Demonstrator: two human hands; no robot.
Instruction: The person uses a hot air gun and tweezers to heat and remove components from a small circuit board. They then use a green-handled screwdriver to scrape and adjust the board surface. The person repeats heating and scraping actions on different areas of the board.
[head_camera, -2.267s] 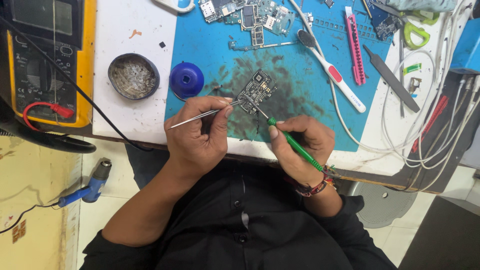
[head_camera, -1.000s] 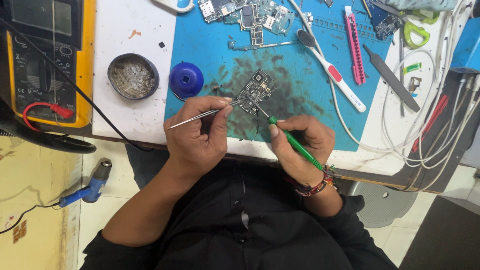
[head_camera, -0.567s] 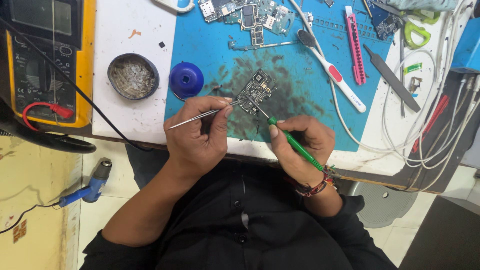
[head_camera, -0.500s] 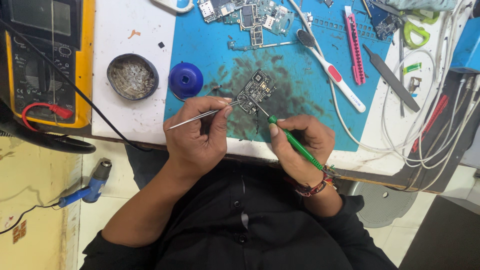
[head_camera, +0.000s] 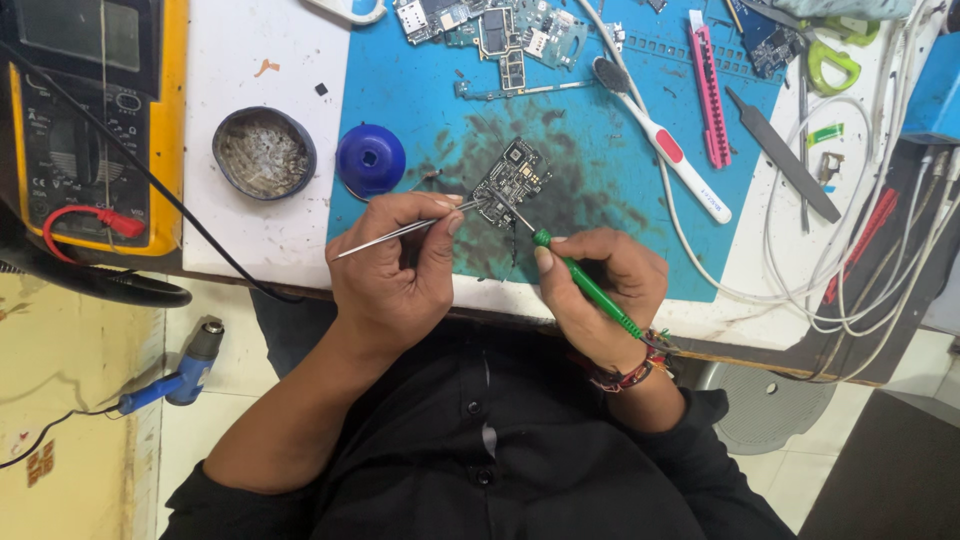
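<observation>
**Circuit board lying just beyond both hands, tool tips meeting on its near edge**

Circuit board sitting on the blue mat, just ahead of the fingertips and between the two hands, tilted with its long axis running from near-left to far-right. Lying about equally close to both hands; reached only through the tools, no finger touching it.

Left hand pinching closed on metal tweezers, shaft slanting across the fingers, tips pointing rightward and forward to the board's near-left corner. Right hand gripping closed on a green-handled tool, handle trailing back toward the wrist, thin metal tip angling forward and leftward onto the board's near edge. Both tips converging almost at one spot; whether actually touching the board cannot be told.

Further out from the left hand: blue round cap, then a round tin of metal wool, then a yellow multimeter at the far left. Further out from the right hand: white toothbrush, pink tool, white cables. Beyond the board, at the mat's far edge, more boards.
</observation>
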